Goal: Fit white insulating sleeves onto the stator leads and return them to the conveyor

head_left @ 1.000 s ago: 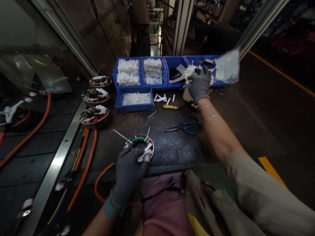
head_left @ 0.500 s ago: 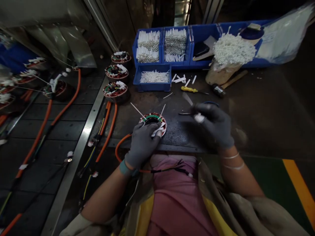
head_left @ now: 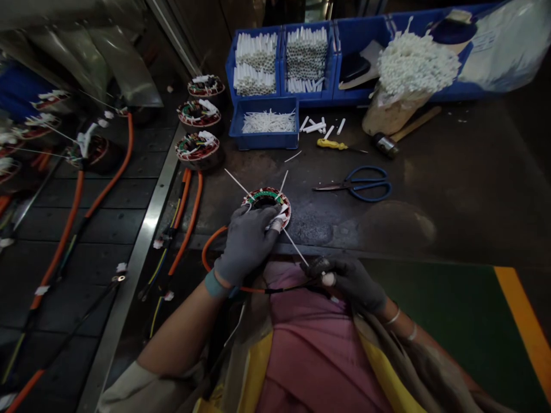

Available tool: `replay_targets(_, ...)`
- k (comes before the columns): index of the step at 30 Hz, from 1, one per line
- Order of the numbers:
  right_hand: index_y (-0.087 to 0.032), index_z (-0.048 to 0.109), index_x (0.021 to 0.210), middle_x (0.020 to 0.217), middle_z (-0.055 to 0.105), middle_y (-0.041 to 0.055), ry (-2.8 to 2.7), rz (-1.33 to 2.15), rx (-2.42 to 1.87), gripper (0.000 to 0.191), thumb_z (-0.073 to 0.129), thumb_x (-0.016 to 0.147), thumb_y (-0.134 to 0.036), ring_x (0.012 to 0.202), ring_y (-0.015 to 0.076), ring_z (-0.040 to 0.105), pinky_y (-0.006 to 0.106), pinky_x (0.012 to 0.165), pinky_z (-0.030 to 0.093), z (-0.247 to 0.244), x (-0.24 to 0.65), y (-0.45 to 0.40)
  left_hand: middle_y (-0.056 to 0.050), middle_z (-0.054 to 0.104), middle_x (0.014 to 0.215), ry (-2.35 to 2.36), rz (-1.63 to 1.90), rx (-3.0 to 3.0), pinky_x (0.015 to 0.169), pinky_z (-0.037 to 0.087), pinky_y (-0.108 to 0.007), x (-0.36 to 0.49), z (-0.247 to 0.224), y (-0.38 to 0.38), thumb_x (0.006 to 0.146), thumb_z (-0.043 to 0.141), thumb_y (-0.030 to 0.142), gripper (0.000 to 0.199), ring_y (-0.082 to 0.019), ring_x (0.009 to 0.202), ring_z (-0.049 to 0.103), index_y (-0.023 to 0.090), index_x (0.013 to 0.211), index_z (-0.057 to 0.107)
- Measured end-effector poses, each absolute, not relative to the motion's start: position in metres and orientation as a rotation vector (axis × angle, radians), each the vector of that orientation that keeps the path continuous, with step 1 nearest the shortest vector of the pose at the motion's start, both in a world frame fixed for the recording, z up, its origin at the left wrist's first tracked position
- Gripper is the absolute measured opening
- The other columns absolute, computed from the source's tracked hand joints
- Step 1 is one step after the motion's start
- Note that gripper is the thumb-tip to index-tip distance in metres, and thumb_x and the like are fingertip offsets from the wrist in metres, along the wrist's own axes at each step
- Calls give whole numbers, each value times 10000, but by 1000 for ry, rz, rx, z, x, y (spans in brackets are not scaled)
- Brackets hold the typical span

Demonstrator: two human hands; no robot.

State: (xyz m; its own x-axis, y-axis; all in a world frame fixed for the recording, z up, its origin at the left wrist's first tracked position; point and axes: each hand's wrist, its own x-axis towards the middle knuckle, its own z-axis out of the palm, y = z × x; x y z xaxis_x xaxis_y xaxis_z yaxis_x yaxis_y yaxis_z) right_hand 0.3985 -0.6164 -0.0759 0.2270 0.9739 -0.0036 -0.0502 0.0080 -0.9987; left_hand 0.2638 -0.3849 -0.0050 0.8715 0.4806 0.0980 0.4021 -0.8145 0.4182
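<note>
My right hand [head_left: 355, 282] has pulled back off the desk [head_left: 451, 189], pinching a white strip [head_left: 295, 246], while my left hand [head_left: 246, 244] clasps the wound stator [head_left: 267, 198].

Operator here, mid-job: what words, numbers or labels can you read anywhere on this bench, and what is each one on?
No word, number or brand is readable in this view.
The white label on the clear plastic bag carries print, but it is too blurred to read.
The blue plastic bin shows no readable marking.
</note>
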Motion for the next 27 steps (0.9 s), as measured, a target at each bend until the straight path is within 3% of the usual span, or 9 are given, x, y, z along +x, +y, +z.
replay_targets(7,-282,845,1026,1002,829,45,-899,1037,-1280,213,760,950,-462,922,232,796,341,831,646,-74,396,-607,-74,802,1183,664,237,2680,1101,421,-478,263,-4,-385,1052,509,336,356,-279,1140,733,215,1306,727)
replay_targets(13,-296,827,1018,1056,814,27,-899,687,-1388,142,723,948,-363,1007,230,757,387,932,607,-64,388,-537,-85,812,1143,734,222,2699,1099,438,-486,264,-4,-388,1032,531,316,364,-285,1102,742,224,1322,732)
replay_targets(18,-291,778,1049,1148,784,46,-939,362,-1503,115,704,964,-314,1086,246,723,433,998,584,-52,387,-519,-62,794,1234,780,371,2577,1133,433,-482,264,-10,-393,1018,568,314,345,-272,1166,733,249,1310,741)
replay_targets(23,-282,769,1064,1131,789,50,-1024,143,-1603,113,679,996,-289,1054,241,729,414,926,604,-55,384,-524,-113,770,1283,907,480,2535,1064,509,-453,264,-17,-393,945,664,367,630,-311,1198,708,155,1528,557)
replay_targets(27,-291,759,1080,1107,793,56,-1057,57,-1636,133,645,1012,-285,1034,251,732,432,899,610,-59,381,-525,-66,800,1218,808,504,2555,1079,496,-449,264,-18,-393,979,639,333,326,-286,1179,731,224,1260,762)
